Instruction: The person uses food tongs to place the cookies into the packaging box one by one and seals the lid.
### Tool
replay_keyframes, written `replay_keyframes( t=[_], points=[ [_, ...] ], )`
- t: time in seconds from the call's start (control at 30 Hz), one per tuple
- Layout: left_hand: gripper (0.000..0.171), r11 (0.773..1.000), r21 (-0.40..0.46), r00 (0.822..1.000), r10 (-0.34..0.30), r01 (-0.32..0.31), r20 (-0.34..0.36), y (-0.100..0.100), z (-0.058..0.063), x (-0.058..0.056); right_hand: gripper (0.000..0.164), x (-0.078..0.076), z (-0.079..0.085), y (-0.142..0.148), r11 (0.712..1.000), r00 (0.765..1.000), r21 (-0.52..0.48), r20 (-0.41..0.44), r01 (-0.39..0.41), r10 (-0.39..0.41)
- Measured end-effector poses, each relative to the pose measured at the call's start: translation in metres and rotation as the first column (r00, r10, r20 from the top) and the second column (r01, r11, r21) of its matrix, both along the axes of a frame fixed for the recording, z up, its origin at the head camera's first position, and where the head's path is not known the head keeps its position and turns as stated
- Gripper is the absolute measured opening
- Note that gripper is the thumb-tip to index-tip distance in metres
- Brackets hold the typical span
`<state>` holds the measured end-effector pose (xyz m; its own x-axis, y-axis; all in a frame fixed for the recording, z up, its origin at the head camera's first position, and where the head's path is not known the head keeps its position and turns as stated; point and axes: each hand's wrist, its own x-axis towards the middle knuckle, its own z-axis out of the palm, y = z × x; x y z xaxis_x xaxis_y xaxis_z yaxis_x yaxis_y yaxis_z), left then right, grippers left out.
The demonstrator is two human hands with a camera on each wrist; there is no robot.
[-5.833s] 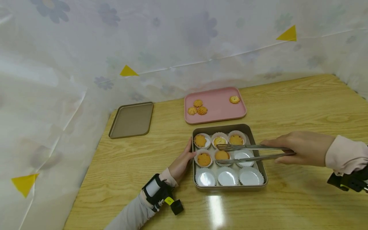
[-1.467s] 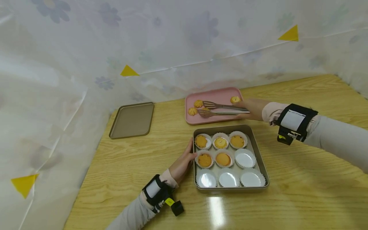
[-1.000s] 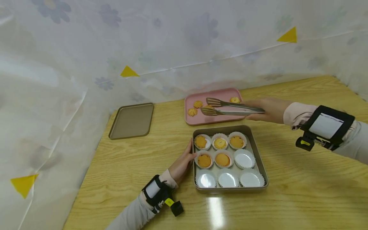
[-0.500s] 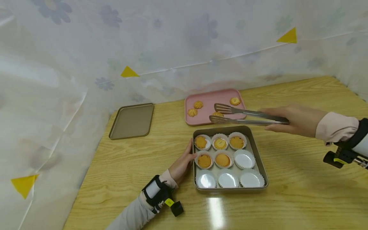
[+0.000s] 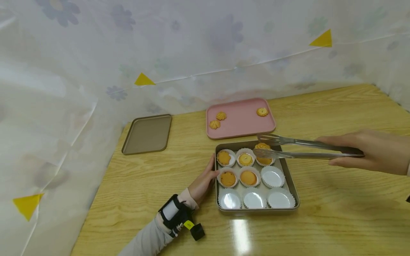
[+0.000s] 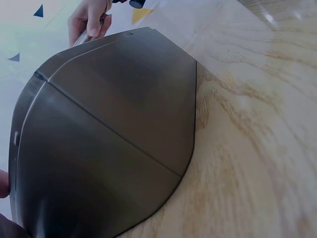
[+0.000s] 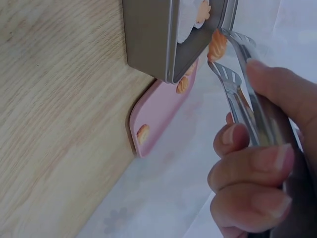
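My right hand (image 5: 373, 149) grips metal tongs (image 5: 307, 155). A swirled cookie (image 5: 262, 145) is between the tong tips, above the back right corner of the baking tin (image 5: 256, 211). In the right wrist view that cookie (image 7: 217, 45) is clear of the tin (image 7: 148, 44), with curled fingers (image 7: 250, 166) round the tong handles. My left hand (image 5: 202, 181) rests on the tin's left side, thumb by the rim and fingers along the outer wall. White paper cups (image 5: 272, 176) stand in rows in the tin; several contain cookies (image 5: 227, 178), others are empty.
A pink tray (image 5: 241, 124) behind the tin carries two swirled cookies (image 5: 221, 116) at its left and another cookie (image 5: 262, 112) at its right. A bare brown tray (image 5: 146, 135) lies at the back left. Flowered sheeting (image 5: 192, 42) hangs behind the wooden table (image 5: 153, 185).
One swirled cookie has left the pink tray in the tongs. My right hand has moved right and toward me, bringing it over the tin's back right corner. The left hand stays put.
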<state>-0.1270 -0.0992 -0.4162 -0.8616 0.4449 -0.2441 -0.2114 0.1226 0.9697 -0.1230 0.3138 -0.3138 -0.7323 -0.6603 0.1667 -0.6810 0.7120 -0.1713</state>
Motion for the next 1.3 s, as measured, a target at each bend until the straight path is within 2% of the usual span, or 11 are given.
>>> replay_keyframes(
  t=[0.1, 0.3, 0.53, 0.63, 1.03, 1.2, 1.3],
  points=[
    [0.072, 1.0, 0.0, 1.0, -0.001, 0.001, 0.004, 0.0, -0.001, 0.0, 0.059, 0.005, -0.004, 0.008, 0.999, 0.999, -0.02, -0.014, -0.051, 0.051],
    [0.071, 1.0, 0.009, 1.0, 0.002, -0.002, 0.007, 0.0, -0.001, -0.001, 0.062, 0.012, -0.01, 0.016, 0.997, 0.999, 0.05, 0.013, -0.053, 0.052],
    [0.072, 1.0, 0.004, 1.0, 0.0, 0.0, 0.011, 0.0, -0.001, -0.001, 0.06, 0.013, -0.006, 0.012, 0.99, 0.993, 0.11, 0.092, -0.084, 0.074],
    [0.072, 1.0, 0.002, 1.0, 0.0, -0.001, 0.013, 0.0, -0.001, -0.001, 0.059, 0.015, -0.004, 0.01, 0.988, 0.994, 0.128, 0.083, -0.085, 0.075],
    [0.071, 1.0, 0.001, 1.0, 0.001, -0.001, 0.013, 0.0, -0.001, 0.0, 0.058, 0.018, 0.002, -0.003, 0.96, 0.992, 0.28, 0.123, -0.018, -0.018],
    [0.071, 1.0, 0.002, 1.0, 0.0, 0.0, 0.003, 0.0, -0.001, 0.0, 0.06, 0.015, 0.001, -0.007, 0.94, 0.977, 0.34, 0.19, 0.028, -0.098],
    [0.071, 1.0, -0.001, 1.0, -0.002, 0.002, 0.003, 0.0, -0.001, 0.0, 0.06, 0.013, 0.003, -0.01, 0.935, 0.97, 0.351, 0.211, 0.039, -0.119]
  ],
)
